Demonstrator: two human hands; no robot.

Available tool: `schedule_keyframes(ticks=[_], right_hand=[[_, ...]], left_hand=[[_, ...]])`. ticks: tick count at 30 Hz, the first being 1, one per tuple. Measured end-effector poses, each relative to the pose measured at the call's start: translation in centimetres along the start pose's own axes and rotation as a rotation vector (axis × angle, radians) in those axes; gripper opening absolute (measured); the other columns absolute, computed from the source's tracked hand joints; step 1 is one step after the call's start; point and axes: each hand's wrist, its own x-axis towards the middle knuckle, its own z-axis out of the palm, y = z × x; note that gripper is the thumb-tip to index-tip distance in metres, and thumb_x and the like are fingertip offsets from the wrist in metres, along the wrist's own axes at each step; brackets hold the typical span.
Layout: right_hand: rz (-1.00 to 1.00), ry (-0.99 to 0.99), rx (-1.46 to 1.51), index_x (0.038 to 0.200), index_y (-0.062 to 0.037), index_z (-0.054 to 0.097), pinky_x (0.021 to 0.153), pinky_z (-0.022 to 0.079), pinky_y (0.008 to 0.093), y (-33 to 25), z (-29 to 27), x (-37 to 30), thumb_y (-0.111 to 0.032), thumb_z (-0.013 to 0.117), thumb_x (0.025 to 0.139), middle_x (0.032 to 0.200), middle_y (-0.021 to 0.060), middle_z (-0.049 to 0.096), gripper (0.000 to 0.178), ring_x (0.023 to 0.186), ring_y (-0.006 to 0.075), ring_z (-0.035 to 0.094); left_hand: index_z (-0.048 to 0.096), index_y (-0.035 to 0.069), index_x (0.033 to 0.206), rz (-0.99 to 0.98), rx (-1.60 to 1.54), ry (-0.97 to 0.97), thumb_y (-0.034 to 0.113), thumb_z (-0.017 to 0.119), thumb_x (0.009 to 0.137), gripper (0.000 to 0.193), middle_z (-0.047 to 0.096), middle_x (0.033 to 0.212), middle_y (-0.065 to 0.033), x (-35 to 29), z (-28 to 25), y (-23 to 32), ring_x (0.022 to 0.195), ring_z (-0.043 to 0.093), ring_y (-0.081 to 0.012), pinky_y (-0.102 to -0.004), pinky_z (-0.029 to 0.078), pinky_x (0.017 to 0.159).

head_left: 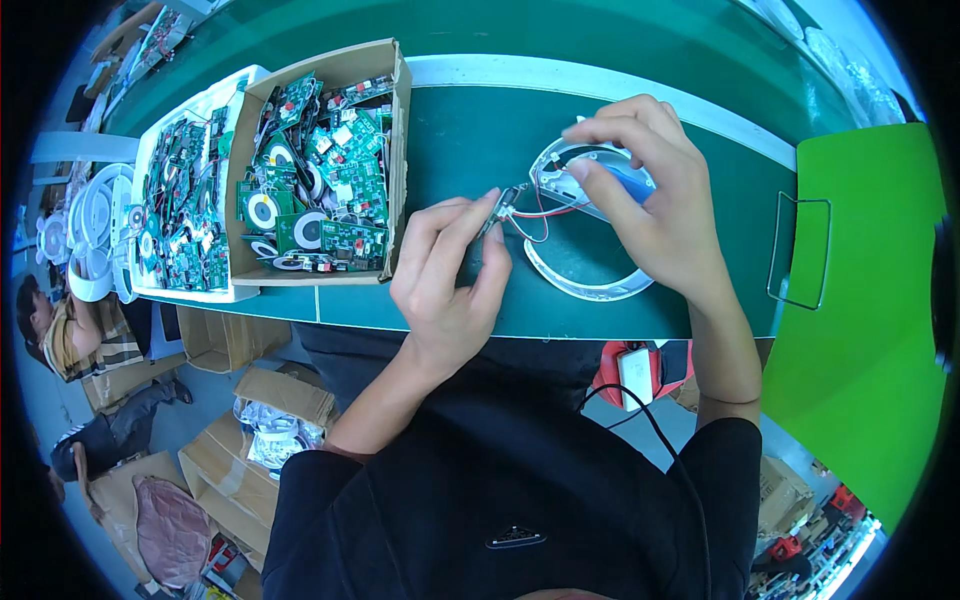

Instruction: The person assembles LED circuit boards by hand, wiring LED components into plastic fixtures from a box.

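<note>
My left hand [445, 275] pinches a small circuit board [497, 212] between thumb and fingers, tilted above the table. Thin red, white and dark wires [545, 212] run from this board to a white plastic housing [543, 163] with a ring-shaped frame [590, 292] at its near side. Curled over the housing's far right part is my right hand [655, 180], its thumb and index finger bracketing the upper edge where the wires enter. A blue block [632, 186] sits inside the housing, partly covered by that hand. The right hand's other fingertips are hidden.
On the left, a cardboard box [398, 170] and a white foam tray [240, 110] hold many green circuit boards. White ring frames [95, 225] are stacked beyond. A bright green panel [870, 290] with a wire handle borders the right. Another person [75, 325] is at far left.
</note>
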Motion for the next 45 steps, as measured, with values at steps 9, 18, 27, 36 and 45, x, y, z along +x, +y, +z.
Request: schedule_keyframes(ticks=[9,18,27,36,45], right_hand=[[-0.053,-0.054,-0.082,0.107,-0.0061,0.079,0.082,0.052,0.0400,2.0,1.8,-0.5,-0.009,0.078,0.094,0.093,0.0083,0.075,0.013,0.093,0.0281,0.063],[0.112,-0.135,0.029,0.108,-0.0071,0.081,0.086,0.053,0.0408,1.0,1.4,-0.9,-0.011,0.075,0.098,0.092,0.0082,0.079,0.012,0.091,0.0279,0.062],[0.275,-0.069,0.231,0.110,-0.0045,0.080,0.079,0.057,0.0369,1.0,1.5,-0.9,-0.007,0.076,0.097,0.093,0.0112,0.080,0.013,0.089,0.0239,0.069],[0.313,0.008,0.251,0.106,0.0003,0.076,0.080,0.061,0.0331,1.1,2.2,-1.0,-0.009,0.078,0.097,0.093,0.0128,0.079,0.012,0.084,0.0211,0.079],[0.256,0.054,0.203,0.106,0.0008,0.076,0.077,0.061,0.0345,1.6,2.8,-1.1,-0.009,0.077,0.096,0.090,0.0134,0.078,0.014,0.082,0.0217,0.077]], left_hand=[[0.071,-0.003,0.125,-0.004,0.105,-0.010,-0.011,0.073,0.090,0.036,0.064,0.106,-0.0153,2.5,0.9,0.1,0.082,0.068,-0.0247,-0.0357,0.057,0.069],[0.070,-0.001,0.126,-0.032,-0.017,-0.045,-0.009,0.069,0.096,0.031,0.060,0.109,-0.0152,4.5,2.7,0.2,0.083,0.068,-0.0224,-0.0348,0.057,0.071],[0.071,0.000,0.126,-0.056,-0.126,-0.032,-0.006,0.073,0.094,0.032,0.064,0.109,-0.0151,4.1,2.9,-0.5,0.085,0.069,-0.0216,-0.0351,0.057,0.071],[0.062,0.000,0.121,0.034,0.191,-0.182,0.007,0.067,0.104,0.019,0.069,0.102,-0.0205,6.8,1.4,1.1,0.081,0.069,-0.0315,-0.0438,0.053,0.067],[0.064,0.001,0.122,-0.262,-0.191,-0.312,0.013,0.074,0.103,0.025,0.071,0.091,-0.0123,6.1,0.9,1.1,0.071,0.067,-0.0207,-0.0374,0.050,0.060]])
